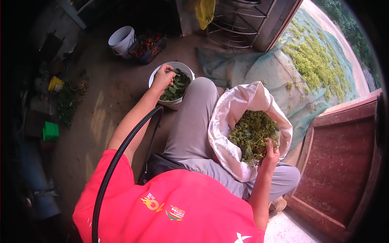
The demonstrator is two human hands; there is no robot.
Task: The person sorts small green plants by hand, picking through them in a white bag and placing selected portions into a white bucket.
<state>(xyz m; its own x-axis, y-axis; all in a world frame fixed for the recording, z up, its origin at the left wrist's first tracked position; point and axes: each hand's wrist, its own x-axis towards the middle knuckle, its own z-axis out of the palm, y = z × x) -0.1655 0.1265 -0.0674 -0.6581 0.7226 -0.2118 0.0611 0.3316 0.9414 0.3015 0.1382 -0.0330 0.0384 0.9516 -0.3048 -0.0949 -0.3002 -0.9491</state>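
Note:
My left hand is over the white bucket left of my knee, its fingers curled together close above dark green leaves inside. Whatever small piece those fingers pinch cannot be made out. Between my legs a white woven sack stands with its rim rolled outward. It holds a heap of green sprigs with small clustered berries. At the near right side of the heap, inside the rim, my right hand has its fingers closed around part of a sprig.
Beyond the bucket stand another white bucket and a dark basket of red peppers. Cut greenery and a green container lie left. Yellow-green clusters spread on netting at far right, behind a red-brown wooden door.

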